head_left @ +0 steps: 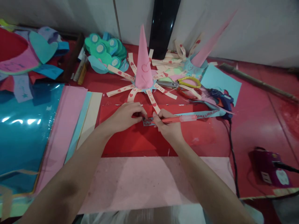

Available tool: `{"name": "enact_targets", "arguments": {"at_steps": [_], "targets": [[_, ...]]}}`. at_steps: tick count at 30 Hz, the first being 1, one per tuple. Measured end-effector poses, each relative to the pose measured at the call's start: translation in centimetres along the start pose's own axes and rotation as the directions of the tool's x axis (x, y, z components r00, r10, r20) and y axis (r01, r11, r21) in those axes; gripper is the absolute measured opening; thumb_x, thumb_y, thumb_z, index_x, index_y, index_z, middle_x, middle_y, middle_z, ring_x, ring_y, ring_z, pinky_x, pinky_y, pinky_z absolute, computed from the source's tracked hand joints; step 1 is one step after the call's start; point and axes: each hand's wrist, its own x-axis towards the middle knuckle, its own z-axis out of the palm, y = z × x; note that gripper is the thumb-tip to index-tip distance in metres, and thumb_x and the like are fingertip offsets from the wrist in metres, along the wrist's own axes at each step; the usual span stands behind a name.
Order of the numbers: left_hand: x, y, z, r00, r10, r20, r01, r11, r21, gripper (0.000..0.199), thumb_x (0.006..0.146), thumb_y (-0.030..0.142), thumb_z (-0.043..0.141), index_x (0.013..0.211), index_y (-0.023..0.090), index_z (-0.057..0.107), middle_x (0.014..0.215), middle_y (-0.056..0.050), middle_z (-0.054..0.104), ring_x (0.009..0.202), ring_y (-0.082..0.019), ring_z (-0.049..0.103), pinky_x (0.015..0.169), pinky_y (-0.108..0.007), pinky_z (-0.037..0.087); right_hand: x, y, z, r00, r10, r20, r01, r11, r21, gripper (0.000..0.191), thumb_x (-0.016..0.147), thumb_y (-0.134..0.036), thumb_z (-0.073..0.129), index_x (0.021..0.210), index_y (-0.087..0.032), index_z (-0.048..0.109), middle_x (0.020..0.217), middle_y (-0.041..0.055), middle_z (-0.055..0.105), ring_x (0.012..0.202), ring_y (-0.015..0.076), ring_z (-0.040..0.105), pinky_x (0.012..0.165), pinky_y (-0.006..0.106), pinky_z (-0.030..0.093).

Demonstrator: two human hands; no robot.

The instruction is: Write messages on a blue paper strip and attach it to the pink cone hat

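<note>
A narrow light-blue paper strip (pixel 207 114) with dark red lettering stretches across the red sheet (pixel 130 140). At its left end, my left hand (pixel 127 115) is closed, thumb and fingertips pinching the strip's edge. My right hand (pixel 171 126) grips a red pen (pixel 173 119) whose barrel points to the right, and its thumb and fingers press on the strip too. The pen's tip is hidden from me. Just beyond both hands stands a pink paper cone (pixel 143 67), with cream paper strips (pixel 153 100) bearing letters and red hearts spread around its base.
Scissors (pixel 189 82) and a blue glue gun (pixel 223 101) lie at the right, near a second pink cone (pixel 216 39). A purple power socket box (pixel 271 166) sits far right, with cords. Green paper shapes (pixel 105 51) stand behind; coloured sheets (pixel 63 124) are stacked left.
</note>
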Motion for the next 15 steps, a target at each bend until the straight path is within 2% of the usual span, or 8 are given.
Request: {"name": "enact_targets", "arguments": {"at_steps": [5,11,15], "targets": [[-0.02,0.0,-0.05,1.0,-0.016,0.002,0.016,1.0,0.0,0.015,0.079,0.013,0.052,0.083,0.02,0.064,0.082,0.001,0.061,0.082,-0.013,0.054,0.077,-0.027,0.039,-0.05,-0.17,0.04,1.0,0.009,0.003,-0.009,1.0,-0.007,0.035,0.082,-0.031,0.049,0.054,-0.02,0.032,0.047,-0.0071,0.031,0.044,0.0057,0.033,0.045,0.021,0.028],[-0.01,-0.01,-0.04,1.0,-0.002,-0.001,0.002,1.0,-0.008,0.015,0.079,0.012,0.053,0.084,0.02,0.065,0.081,0.002,0.061,0.08,-0.012,0.055,0.076,-0.026,0.04,0.05,-0.29,-0.01,0.998,-0.052,0.026,0.052,0.999,-0.005,0.034,0.08,-0.024,0.049,0.053,-0.02,0.029,0.049,-0.007,0.031,0.045,0.0051,0.028,0.045,0.02,0.026],[-0.03,0.01,-0.05,1.0,-0.006,-0.002,0.006,1.0,-0.003,0.014,0.079,0.012,0.053,0.084,0.02,0.065,0.081,0.002,0.061,0.08,-0.012,0.055,0.076,-0.026,0.039,0.05,-0.18,0.05,0.999,-0.044,-0.008,0.044,0.999,-0.008,0.034,0.08,-0.024,0.048,0.054,-0.02,0.027,0.049,-0.0071,0.028,0.045,0.0051,0.032,0.045,0.02,0.027]]}}
